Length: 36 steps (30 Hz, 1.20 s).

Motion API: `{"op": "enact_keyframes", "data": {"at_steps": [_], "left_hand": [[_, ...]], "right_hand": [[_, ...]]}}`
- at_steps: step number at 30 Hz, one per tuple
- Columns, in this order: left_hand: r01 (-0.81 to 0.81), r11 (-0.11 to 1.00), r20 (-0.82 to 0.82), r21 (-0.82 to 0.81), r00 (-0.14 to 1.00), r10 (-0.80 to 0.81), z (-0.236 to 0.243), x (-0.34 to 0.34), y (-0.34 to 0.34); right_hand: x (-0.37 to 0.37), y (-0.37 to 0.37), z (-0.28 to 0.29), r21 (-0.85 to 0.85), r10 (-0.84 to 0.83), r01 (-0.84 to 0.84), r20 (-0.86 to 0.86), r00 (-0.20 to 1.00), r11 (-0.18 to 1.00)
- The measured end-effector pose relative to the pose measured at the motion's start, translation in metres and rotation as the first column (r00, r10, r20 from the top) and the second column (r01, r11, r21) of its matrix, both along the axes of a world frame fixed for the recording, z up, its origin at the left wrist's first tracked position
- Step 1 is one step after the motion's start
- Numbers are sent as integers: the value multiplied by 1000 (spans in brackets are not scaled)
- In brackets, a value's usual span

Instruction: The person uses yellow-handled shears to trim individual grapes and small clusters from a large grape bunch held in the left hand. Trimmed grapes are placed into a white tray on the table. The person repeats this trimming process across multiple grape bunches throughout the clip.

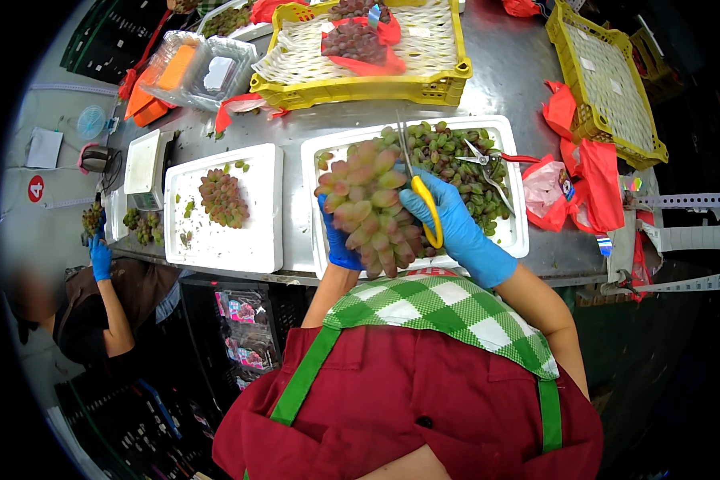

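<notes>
A large bunch of pinkish-green grapes (366, 200) is held up by my left hand (338, 240), gloved in blue and closed behind its left side. My right hand (458, 224), in a lighter blue glove, grips yellow-handled scissors (426, 202) at the bunch's right edge, blades pointing away from me. Beneath both hands lies a white tray (517, 212) with many loose green grapes (448, 156). Red-handled snips (482, 160) rest open on that pile. The fingertips of my left hand are hidden by the bunch.
Left of me, another white tray (224, 250) bears a small grape bunch (223, 198) beside a scale (146, 170). Yellow crates (360, 94) stand at the far side and right (592, 120). Red bags (596, 188) lie rightward. A co-worker's gloved hand (100, 258) handles grapes at far left.
</notes>
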<state>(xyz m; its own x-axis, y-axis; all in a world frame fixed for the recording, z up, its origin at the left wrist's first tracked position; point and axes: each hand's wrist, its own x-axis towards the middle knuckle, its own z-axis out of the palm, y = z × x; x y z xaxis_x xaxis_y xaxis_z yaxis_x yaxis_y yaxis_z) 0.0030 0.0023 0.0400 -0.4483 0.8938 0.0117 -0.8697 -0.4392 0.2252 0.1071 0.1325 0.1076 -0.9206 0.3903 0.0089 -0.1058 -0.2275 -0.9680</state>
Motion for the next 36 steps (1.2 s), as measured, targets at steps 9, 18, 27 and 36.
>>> {"op": "enact_keyframes", "data": {"at_steps": [9, 18, 27, 36], "left_hand": [[121, 967, 32, 226, 991, -132, 23, -14, -1], [44, 901, 455, 432, 852, -260, -6, -19, -8], [214, 867, 294, 449, 882, -370, 38, -8, 1], [97, 927, 285, 363, 935, -210, 19, -9, -1]], "right_hand": [[20, 39, 61, 739, 18, -47, 47, 999, 672], [24, 60, 104, 934, 74, -354, 356, 931, -39], [19, 58, 100, 924, 72, -371, 378, 923, -87], [42, 72, 73, 882, 86, -376, 367, 926, 284]]}}
